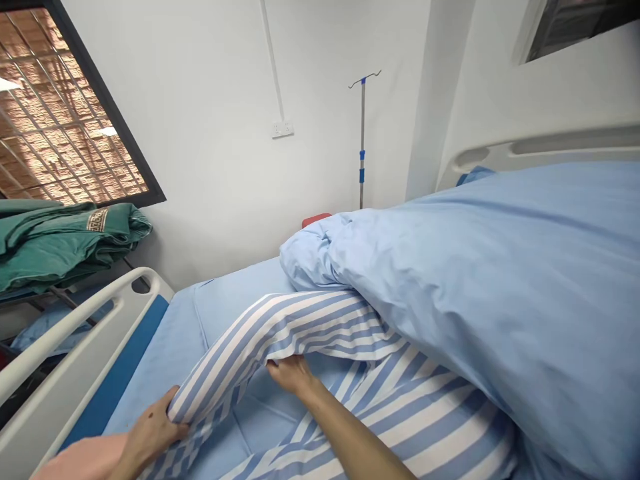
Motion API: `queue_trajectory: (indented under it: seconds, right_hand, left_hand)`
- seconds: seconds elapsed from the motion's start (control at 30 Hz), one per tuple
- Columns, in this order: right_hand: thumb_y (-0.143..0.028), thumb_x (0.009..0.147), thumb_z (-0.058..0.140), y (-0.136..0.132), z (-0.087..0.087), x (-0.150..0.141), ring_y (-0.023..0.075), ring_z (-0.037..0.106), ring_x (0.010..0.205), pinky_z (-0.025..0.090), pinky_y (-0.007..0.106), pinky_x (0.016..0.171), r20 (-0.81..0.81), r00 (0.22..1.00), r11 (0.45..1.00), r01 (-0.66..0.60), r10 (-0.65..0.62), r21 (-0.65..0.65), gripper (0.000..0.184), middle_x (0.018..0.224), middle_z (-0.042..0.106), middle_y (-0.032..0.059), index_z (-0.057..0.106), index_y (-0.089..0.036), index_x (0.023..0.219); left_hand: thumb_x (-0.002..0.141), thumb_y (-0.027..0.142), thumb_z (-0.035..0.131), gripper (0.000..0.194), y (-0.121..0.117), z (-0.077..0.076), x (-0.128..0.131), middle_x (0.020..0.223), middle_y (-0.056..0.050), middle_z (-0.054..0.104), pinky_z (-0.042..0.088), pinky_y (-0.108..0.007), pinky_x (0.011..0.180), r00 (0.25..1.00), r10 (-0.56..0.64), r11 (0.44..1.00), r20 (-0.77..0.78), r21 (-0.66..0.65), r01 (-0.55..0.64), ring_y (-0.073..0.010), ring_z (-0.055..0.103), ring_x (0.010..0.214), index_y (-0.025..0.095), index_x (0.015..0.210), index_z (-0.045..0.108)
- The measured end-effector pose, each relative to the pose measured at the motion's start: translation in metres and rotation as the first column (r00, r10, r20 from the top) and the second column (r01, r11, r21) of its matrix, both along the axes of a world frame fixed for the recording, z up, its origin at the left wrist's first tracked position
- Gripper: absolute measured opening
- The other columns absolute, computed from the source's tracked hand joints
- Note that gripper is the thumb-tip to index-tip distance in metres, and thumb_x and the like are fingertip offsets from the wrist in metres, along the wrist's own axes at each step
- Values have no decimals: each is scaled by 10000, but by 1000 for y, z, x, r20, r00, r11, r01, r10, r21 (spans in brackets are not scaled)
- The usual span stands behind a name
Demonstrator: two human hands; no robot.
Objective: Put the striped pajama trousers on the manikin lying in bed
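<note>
A blue-and-white striped hospital trouser leg (285,330) rises in a bent arch over the light blue bed sheet (235,287). My left hand (153,433) grips its lower end near the bed's side rail. My right hand (293,373) has its fingers under the arch, holding the striped cloth. More striped cloth (400,420) lies at the lower right. A blue quilt (490,300) covers the right side of the bed and hides whatever lies beneath it. I cannot tell whether a limb is inside the trouser leg.
A white and blue bed side rail (65,347) runs along the left. Green folded blankets (65,240) lie beyond it. A drip pole (363,147), a wall socket (283,129) and a red object (315,219) stand behind the bed. A white bed end panel (540,150) is at the upper right.
</note>
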State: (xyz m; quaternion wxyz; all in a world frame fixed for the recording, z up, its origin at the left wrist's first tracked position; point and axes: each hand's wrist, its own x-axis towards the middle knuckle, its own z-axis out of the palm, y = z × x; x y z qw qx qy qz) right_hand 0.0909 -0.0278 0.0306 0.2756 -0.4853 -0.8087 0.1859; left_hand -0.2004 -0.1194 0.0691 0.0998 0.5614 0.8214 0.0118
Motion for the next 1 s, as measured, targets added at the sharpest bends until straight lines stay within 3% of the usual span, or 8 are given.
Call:
queue_trajectory:
  seconds: [0.13,0.23,0.4,0.57,0.67,0.77,0.87,1.0]
  right_hand:
    - [-283,835,440,5,9,6,215,573,999,418,287,874,-9,997,996,81,-81,34,274,963,671,65,634,-227,1020]
    - [-251,831,423,10,14,14,237,570,998,407,310,882,-17,989,985,145,-144,88,285,968,660,98,624,-185,1021]
    - [-163,793,407,16,17,23,255,556,1015,382,345,925,-54,979,961,204,-197,188,316,1042,631,136,600,-127,1041]
    - [-158,779,426,16,14,23,255,558,1012,384,353,929,-78,977,953,210,-197,219,302,1019,635,137,596,-116,1026]
    - [-166,785,431,14,12,22,247,556,1017,387,341,928,-108,975,945,216,-195,245,304,1036,630,130,586,-119,1043]
    - [-160,782,433,12,11,20,248,561,1014,402,327,903,-103,974,947,219,-199,235,330,1037,631,129,581,-108,1073]
    - [-167,785,435,9,11,18,250,576,997,410,314,888,-43,980,967,199,-194,157,316,1015,643,132,613,-106,1039]
    - [-187,820,404,2,6,11,234,605,961,423,294,877,55,991,992,124,-124,10,301,980,668,124,653,-137,981]
  left_hand:
    - [616,259,474,600,5,-25,42,997,-32,641,454,-256,702,991,30,998,127,45,-36,-220,601,937,236,1213,417]
    - [644,285,478,476,13,-35,77,922,-3,644,453,-252,653,979,25,995,202,90,-44,-210,614,871,281,1120,451]
    - [651,352,507,435,20,-35,114,896,-15,639,442,-273,634,963,88,984,253,127,-124,-229,611,843,280,1077,452]
    - [639,311,499,401,17,-25,111,807,3,629,423,-261,627,955,28,987,294,144,-73,-213,599,794,285,1039,479]
    - [635,300,483,378,13,-10,96,805,1,630,413,-263,609,971,-1,992,237,126,-30,-220,596,787,282,1012,500]
    - [625,310,478,499,10,14,71,901,-29,641,409,-269,596,993,25,996,114,82,-34,-241,596,832,267,1122,473]
    - [617,333,484,627,6,46,37,1006,-69,633,411,-283,611,999,15,999,-35,51,-13,-267,589,885,247,1235,421]
    - [588,327,499,638,2,96,-4,1018,-85,639,411,-308,636,973,-97,995,-211,-3,99,-277,598,842,251,1220,470]
